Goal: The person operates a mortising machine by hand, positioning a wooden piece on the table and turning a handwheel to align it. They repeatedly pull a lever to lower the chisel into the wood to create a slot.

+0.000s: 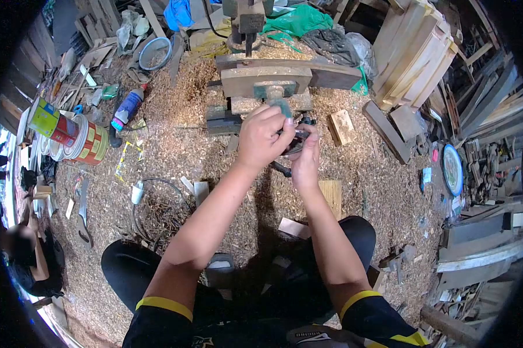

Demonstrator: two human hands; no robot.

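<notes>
My left hand [264,134] is closed, its fingers curled and the thumb pressed in, at the near end of a clamp's green metal screw fitting [283,107]. Just right of it, my right hand [305,158] wraps its fingers round a dark, rounded metal part [296,142], which looks like a handwheel; the hands hide much of it. Beyond them, a wooden block [238,83] stands in the clamp against a longer dark board [337,76]. Above the boards a vertical drill bit [249,45] hangs from a machine head [251,20].
Wood shavings [168,130] cover the ground. A small wood block [343,126] and a dark plank [386,132] lie right. Left are a blue spray can [128,108], buckets [87,139], a handsaw [83,211] and a white cup [137,192]. Stacked boards [415,52] stand back right.
</notes>
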